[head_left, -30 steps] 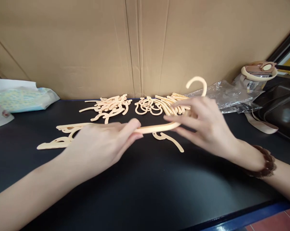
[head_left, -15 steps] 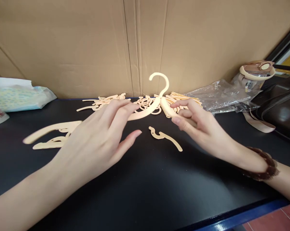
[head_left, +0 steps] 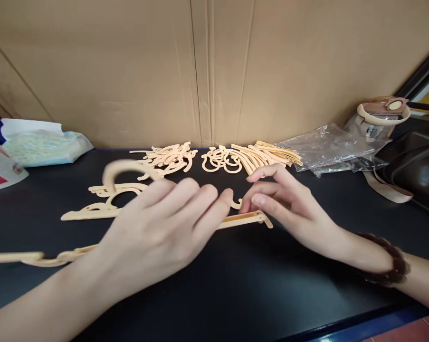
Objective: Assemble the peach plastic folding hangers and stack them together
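My left hand [head_left: 164,225] has its fingers curled over a cream plastic hanger. The blurred hook [head_left: 123,166] rises behind the knuckles, and the hanger's middle is hidden under the palm. A slim cream arm [head_left: 241,219] sticks out to the right of the fingers. Another wavy cream piece [head_left: 32,258] shows left of the wrist; whether it belongs to the held hanger I cannot tell. My right hand [head_left: 289,202] is just above the slim arm's right end, fingers bent and apart, nothing visibly gripped. A loose arm piece [head_left: 237,204] lies partly hidden between the hands.
Assembled hangers [head_left: 89,213] lie on the black table [head_left: 207,294] behind my left hand. Along the cardboard wall [head_left: 128,71] are piles of arm pieces [head_left: 167,159], hooks [head_left: 221,160] and straight bars [head_left: 267,156]. Clear plastic bags [head_left: 324,149], a bottle [head_left: 380,118] and a tissue pack [head_left: 46,145] stand around.
My left hand has closed over the hanger and carried it left and nearer, so the hook now stands left of my knuckles. My right hand has come off it and dropped slightly.
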Available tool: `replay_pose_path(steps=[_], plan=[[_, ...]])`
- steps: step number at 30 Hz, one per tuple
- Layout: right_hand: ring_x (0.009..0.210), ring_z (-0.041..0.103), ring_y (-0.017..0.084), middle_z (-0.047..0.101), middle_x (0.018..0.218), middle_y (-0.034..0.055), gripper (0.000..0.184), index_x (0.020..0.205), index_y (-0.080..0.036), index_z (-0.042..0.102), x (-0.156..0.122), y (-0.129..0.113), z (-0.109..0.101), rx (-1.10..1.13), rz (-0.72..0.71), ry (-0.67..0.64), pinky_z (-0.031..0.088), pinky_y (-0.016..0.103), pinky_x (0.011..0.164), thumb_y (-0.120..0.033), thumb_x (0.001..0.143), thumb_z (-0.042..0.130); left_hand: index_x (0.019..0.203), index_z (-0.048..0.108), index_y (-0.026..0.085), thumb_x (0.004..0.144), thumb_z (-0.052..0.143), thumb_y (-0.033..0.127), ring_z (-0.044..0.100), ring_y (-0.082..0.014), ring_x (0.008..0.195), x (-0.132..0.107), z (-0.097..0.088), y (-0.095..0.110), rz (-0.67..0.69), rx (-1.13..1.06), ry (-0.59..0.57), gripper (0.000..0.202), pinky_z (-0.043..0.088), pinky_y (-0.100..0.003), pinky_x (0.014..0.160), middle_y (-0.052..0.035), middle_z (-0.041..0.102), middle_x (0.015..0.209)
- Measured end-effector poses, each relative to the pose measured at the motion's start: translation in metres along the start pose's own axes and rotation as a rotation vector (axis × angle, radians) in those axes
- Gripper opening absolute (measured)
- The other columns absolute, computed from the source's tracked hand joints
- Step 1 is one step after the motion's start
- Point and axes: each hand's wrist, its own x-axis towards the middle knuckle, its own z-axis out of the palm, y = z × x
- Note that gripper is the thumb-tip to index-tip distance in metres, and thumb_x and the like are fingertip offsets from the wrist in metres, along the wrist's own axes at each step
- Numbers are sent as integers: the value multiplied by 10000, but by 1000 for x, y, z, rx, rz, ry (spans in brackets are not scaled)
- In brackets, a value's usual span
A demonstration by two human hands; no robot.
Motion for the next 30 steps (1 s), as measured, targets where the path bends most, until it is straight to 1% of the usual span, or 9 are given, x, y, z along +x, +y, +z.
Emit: replay_pose_path(steps=[2,6,8,12,15,18,21,26,30], plan=[[685,596,97,644,823,-19,121,1089,-230,460,4,5,-6,36,27,45,504,209,593,-247,983,516,1104,638,73,1007,415,236,559,-228,720,-2,6,-1,-23,-87,-44,292,394,-350,630,-68,653,815],[659,620,116,636,802,-4,110,1044,-199,514,11,11,-13,-27,66,58,535,246,589,-284,975,523,1038,656,92,941,435,586,600,-259,834,-4,19,14,-71,-432,-218,550,462,-373,714,-113,667,940],[713,633,137,651,848,19,140,1025,-194,572,12,14,-16,-273,59,61,541,271,626,-316,961,549,943,663,121,924,503,555,589,-232,744,-5,22,22,-106,-523,-295,463,459,-360,668,-71,646,838],[1020,608,229,643,1110,97,300,1117,-183,666,12,21,-17,-851,-74,-19,516,405,885,-401,915,619,780,601,172,887,621,411,560,-198,654,-6,18,25,-197,-635,-419,263,428,-330,604,-9,603,732],[1091,583,247,621,1160,117,268,1053,-180,699,12,26,-16,-993,-154,-68,475,446,962,-395,923,607,747,540,200,891,592,313,568,-182,657,-7,13,22,-295,-746,-492,191,408,-292,578,13,598,722],[1063,591,225,634,1111,96,108,892,-185,670,12,25,-17,-927,-177,-80,473,409,943,-276,914,617,781,479,231,891,512,250,531,-129,548,-9,13,19,-502,-899,-564,116,354,-235,487,59,566,675],[915,631,190,650,979,46,42,885,-200,564,11,18,-19,-726,-89,-32,499,349,835,-195,883,605,861,408,259,916,419,279,463,-105,439,-9,14,15,-670,-1035,-589,59,291,-210,416,100,496,588],[680,542,102,626,865,-20,77,1020,-241,436,7,8,-18,-317,77,-78,449,241,663,-186,973,461,895,348,270,983,335,343,466,-109,453,-9,15,12,-699,-1043,-535,115,314,-200,439,109,429,577],[631,440,100,572,764,-40,125,981,-235,495,4,3,-12,-315,132,-105,366,221,582,-330,1020,423,921,352,267,1001,333,313,510,-112,458,-11,20,17,-665,-927,-454,94,321,-203,451,109,483,601]])
